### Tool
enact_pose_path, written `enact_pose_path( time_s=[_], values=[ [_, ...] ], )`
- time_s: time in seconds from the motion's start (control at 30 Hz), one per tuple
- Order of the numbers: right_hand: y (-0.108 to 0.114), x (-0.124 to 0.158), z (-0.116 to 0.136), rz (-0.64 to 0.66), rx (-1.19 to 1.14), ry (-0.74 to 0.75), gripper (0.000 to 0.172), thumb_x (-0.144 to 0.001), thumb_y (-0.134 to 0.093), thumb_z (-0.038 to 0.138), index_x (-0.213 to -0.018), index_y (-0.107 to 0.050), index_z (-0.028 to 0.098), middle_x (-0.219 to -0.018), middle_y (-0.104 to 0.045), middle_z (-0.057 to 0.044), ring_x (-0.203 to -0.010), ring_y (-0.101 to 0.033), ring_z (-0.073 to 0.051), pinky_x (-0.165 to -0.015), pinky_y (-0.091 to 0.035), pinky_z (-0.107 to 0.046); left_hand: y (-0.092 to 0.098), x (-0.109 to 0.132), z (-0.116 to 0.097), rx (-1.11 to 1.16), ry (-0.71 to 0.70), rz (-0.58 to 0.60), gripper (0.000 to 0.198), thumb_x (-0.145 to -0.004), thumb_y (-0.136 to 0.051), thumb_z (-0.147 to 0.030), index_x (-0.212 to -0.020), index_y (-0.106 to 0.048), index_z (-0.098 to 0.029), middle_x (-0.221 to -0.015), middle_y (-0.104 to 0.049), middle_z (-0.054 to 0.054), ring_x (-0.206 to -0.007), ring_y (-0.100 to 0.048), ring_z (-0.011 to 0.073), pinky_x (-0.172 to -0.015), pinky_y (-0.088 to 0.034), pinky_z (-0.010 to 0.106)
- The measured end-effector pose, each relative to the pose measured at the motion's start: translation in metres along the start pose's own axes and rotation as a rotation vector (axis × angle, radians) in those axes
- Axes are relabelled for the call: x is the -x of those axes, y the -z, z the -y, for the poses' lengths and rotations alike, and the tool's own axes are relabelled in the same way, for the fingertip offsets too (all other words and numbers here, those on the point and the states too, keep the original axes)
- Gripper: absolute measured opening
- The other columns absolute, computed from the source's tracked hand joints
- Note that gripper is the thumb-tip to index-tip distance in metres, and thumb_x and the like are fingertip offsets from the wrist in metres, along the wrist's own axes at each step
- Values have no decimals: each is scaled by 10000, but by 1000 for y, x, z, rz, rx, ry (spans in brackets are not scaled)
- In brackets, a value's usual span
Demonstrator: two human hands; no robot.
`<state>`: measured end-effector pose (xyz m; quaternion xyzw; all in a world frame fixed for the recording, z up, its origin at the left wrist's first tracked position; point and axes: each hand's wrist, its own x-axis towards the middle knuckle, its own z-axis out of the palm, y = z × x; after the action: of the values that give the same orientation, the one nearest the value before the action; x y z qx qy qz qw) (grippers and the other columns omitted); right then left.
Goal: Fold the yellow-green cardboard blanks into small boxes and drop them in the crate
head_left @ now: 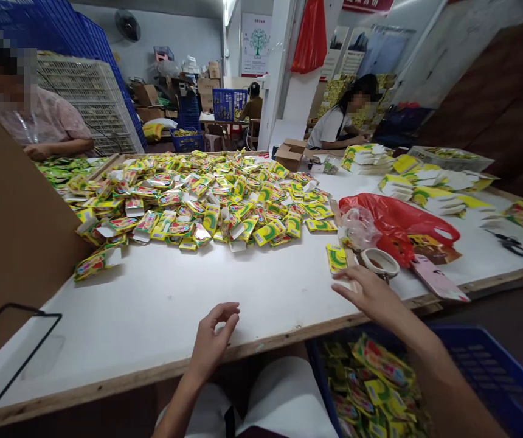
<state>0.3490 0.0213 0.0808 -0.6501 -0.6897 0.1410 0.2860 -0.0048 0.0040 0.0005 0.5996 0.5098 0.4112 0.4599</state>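
My left hand is above the front part of the white table, loosely curled with a gap between thumb and fingers, nothing visible in it. My right hand reaches out on the right with fingers spread and holds nothing. Just beyond its fingertips lies a small yellow-green box; whether they touch it I cannot tell. A roll of tape stands close behind that hand. Farther back spreads a heap of small yellow-green printed boxes, several with white end flaps standing open.
A red plastic bag, a pink phone-like item and scissors lie to the right. Stacked flat cartons sit behind them. Below the edge is a blue crate of packets. A cardboard panel rises at left. Other people sit beyond.
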Motion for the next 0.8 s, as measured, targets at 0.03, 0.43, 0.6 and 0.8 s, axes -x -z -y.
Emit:
enact_pose_path(
  time_s=[0.03, 0.43, 0.6, 0.8],
  values=[
    [-9, -15, -2, -19, -54, 1, 213, -724, -648, 374, -863, -655, 213, -925, -642, -79, -872, -576, -258, -826, -418, -403, -2, 0, -1, -36, -28, 12, 251, -845, -540, -358, -1035, -626, -219, -958, -671, 55, -872, -625, 187, -820, -482, 325],
    [-133, -161, 39, -196, -424, -116, 389, -684, -616, 215, -1045, -485, 152, -749, -621, -30, -618, -545, -166, -631, -431, -300, -4, 5, -1, -132, -72, -127, 236, -862, -487, -348, -1011, -614, -217, -976, -639, 72, -852, -604, 195, -593, -502, 262],
    [-146, -103, 80, -59, -574, -38, 262, -751, -541, 259, -995, -480, 186, -493, -439, 96, -459, -446, -117, -482, -362, -223, -7, 0, 8, -172, -140, -218, 381, -857, -509, -300, -1230, -479, -228, -1155, -582, 91, -1003, -585, 208, -771, -521, 338],
    [-148, -18, 138, 292, -934, -60, 169, -806, -535, 328, -887, -524, 181, -478, -442, 85, -393, -398, -82, -408, -313, -193, -13, 8, 12, -271, -295, -215, 492, -846, -541, -241, -1311, -380, -261, -1226, -573, 78, -1135, -538, 208, -960, -430, 399]
  ],
)
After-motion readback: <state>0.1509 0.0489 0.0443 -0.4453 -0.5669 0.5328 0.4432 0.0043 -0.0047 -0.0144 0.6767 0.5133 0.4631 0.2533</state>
